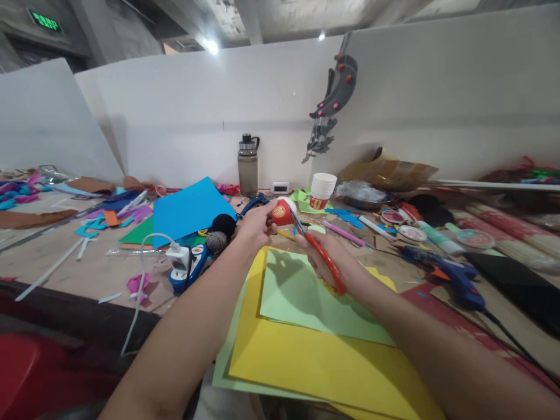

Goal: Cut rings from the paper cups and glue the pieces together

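Note:
My left hand (pixel 259 224) is closed on a red and white paper cup (pixel 281 212) with a gold emblem, held above the table. In my right hand (pixel 326 254) is a pair of scissors (pixel 324 256) with red handles, its blades pointing up and left at the cup's edge. Whether the blades are cutting into the cup I cannot tell. Beneath both hands lie light green paper (pixel 284 297) and yellow paper (pixel 280 356) in a stack. A stack of white paper cups (pixel 322 188) stands farther back, slightly right.
A glue gun (pixel 455 277) and a black flat object (pixel 516 286) lie at right. To the left are a power strip (pixel 189 267) with a white cable, blue sheets (pixel 188 210) and paper scraps. A bottle (pixel 248 166) stands at the back by a white panel (pixel 184 116).

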The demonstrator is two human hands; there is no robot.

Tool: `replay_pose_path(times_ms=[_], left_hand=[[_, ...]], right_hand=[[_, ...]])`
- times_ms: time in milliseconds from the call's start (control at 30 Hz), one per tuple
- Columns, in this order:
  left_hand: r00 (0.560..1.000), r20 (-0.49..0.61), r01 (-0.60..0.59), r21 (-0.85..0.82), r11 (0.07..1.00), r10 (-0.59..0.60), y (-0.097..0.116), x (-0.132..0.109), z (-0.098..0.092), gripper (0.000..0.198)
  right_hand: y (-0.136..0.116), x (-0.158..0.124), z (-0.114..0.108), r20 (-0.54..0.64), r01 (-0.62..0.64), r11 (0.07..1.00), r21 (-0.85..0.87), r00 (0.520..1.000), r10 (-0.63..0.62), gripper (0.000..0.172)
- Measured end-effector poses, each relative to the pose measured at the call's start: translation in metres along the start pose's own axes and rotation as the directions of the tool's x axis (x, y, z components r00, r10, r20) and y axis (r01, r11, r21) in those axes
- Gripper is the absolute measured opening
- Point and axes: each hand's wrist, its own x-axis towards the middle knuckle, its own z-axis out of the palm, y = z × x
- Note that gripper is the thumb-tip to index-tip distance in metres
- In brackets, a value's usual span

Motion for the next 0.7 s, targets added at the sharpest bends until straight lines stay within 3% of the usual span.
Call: replay_pose_path(times_ms=[133,267,400,467,533,600,700], left_hand=[[1.000,-0.023,0.003,0.057,0.998,-0.001,-0.002,0.001,-0.002,0.009],[0.999,-0.041,-0.005,0.084,0.996,0.009,-0.002,0.009,-0.009,0.009],[0.987,-0.020,-0.151,0.190,0.970,0.157,-0.002,0.016,-0.016,0.014],[0.966,0.022,-0.250,0.321,0.914,0.256,-0.003,0.017,-0.018,0.014],[0.932,0.087,-0.347,0.495,0.797,0.352,-0.005,0.019,-0.022,0.014],[0.881,0.191,-0.438,0.677,0.591,0.434,-0.007,0.020,-0.025,0.014],[0.850,0.360,-0.475,0.839,0.265,0.384,-0.009,0.021,-0.029,0.016]], right_hand=[[0.001,0.001,-0.004,0.038,0.004,1.000,-0.011,0.999,-0.004,0.034],[0.006,0.009,-0.013,-0.015,0.001,1.000,0.027,1.000,0.000,0.041],[0.007,0.017,-0.023,-0.106,0.038,0.994,0.103,0.994,-0.027,0.043],[0.004,0.020,-0.028,-0.152,0.028,0.999,-0.018,0.988,-0.031,0.044],[0.001,0.023,-0.032,-0.191,0.015,0.976,-0.219,0.980,-0.058,0.043],[-0.001,0.024,-0.036,-0.206,0.017,0.904,-0.428,0.972,-0.116,0.037],[-0.001,0.025,-0.040,-0.199,-0.013,0.775,-0.632,0.969,-0.146,0.032]])
